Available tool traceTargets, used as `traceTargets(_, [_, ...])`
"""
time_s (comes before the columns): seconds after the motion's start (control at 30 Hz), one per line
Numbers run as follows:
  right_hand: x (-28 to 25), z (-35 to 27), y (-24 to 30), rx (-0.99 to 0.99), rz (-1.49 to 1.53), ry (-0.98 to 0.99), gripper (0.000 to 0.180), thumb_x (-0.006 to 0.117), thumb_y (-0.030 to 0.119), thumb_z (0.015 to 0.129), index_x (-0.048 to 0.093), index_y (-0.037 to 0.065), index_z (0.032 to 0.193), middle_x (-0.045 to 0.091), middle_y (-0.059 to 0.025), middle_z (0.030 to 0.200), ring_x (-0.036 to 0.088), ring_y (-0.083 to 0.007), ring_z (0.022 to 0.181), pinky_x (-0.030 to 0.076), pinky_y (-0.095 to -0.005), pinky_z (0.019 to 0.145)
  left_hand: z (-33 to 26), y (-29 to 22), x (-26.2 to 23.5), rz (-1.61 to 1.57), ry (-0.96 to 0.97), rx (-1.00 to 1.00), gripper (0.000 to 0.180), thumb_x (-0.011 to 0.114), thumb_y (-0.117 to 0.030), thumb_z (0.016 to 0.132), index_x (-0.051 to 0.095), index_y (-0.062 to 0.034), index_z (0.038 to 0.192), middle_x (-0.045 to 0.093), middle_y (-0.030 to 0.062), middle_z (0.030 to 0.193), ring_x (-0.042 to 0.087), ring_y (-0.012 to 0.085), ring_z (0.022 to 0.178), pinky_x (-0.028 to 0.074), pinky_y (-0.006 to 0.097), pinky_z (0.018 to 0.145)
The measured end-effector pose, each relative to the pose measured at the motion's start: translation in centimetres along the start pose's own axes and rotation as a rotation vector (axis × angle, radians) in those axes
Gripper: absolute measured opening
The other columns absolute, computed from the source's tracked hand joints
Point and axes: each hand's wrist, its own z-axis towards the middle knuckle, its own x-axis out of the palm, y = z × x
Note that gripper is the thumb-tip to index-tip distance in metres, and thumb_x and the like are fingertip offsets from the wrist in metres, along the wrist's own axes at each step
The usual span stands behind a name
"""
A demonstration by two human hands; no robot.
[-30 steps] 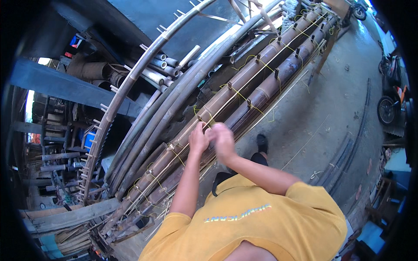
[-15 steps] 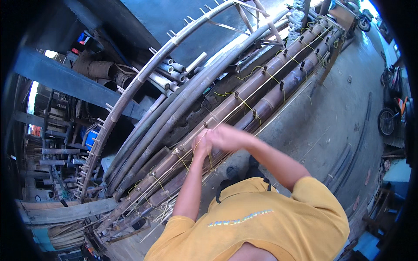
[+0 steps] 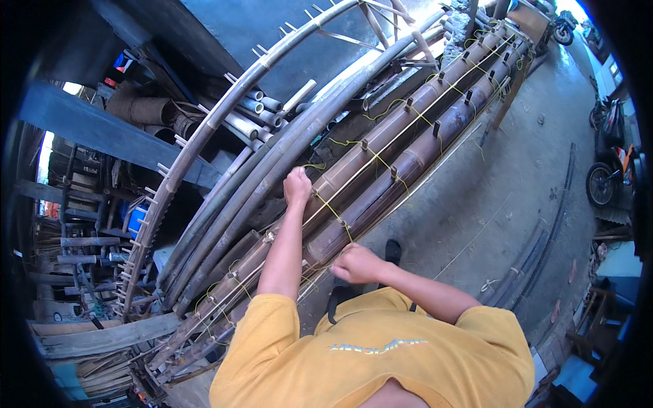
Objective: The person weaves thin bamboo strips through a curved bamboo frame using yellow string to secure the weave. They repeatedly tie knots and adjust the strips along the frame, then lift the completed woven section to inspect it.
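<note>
Two long brown bamboo poles point(image 3: 415, 158) lie side by side, running from lower left to upper right, with a thin pale strip point(image 3: 390, 145) along them. Short dark pegs point(image 3: 436, 128) stand up from both poles. A yellow cord point(image 3: 330, 208) stretches across the poles between my hands. My left hand point(image 3: 297, 186) is closed on the cord beyond the far pole, a loose tail showing past the fist. On the near side, my right hand point(image 3: 358, 264) is closed around the cord's other part, close to my body.
Behind the poles lie grey curved bamboo lengths point(image 3: 275, 178) and a curved frame with pegs point(image 3: 204, 129). Cut bamboo tubes point(image 3: 255, 115) are stacked beyond. Dark strips point(image 3: 554, 234) lie on the floor point(image 3: 490, 197) at right, near a parked motorcycle point(image 3: 604, 183).
My hands were together over the poles. They have moved apart, left hand up to the far side and right hand down toward me, with the cord now taut between them.
</note>
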Motion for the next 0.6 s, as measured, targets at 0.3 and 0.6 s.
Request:
traceTargets(0.3, [11.7,3.7,8.2,0.907,1.618,-0.127,0.042,0.051,0.038,0.104,0.054,0.010,0.134,0.067,-0.0082,0.117,0.064,-0.0153,0.098,0.051,-0.0336,0.092,-9.3,6.6,-15.4,-0.003,-0.049,0.052,0.041,0.046,-0.029,0.101,0.064,-0.0021,0.125,0.066,0.0269,0.120,0.062,0.0437,0.114,0.048,0.050,0.098])
traceTargets(0.6, [7.7,16.1,17.0,0.001,0.701,-0.145,0.036,0.049,0.038,0.101,0.069,0.009,0.095,0.066,-0.0115,0.090,0.061,-0.0315,0.086,0.046,-0.0504,0.095,-19.1,12.5,-11.7,-0.215,0.221,0.123,0.036,0.059,-0.033,0.096,0.058,-0.0077,0.121,0.068,0.0173,0.111,0.065,0.0320,0.106,0.047,0.045,0.096])
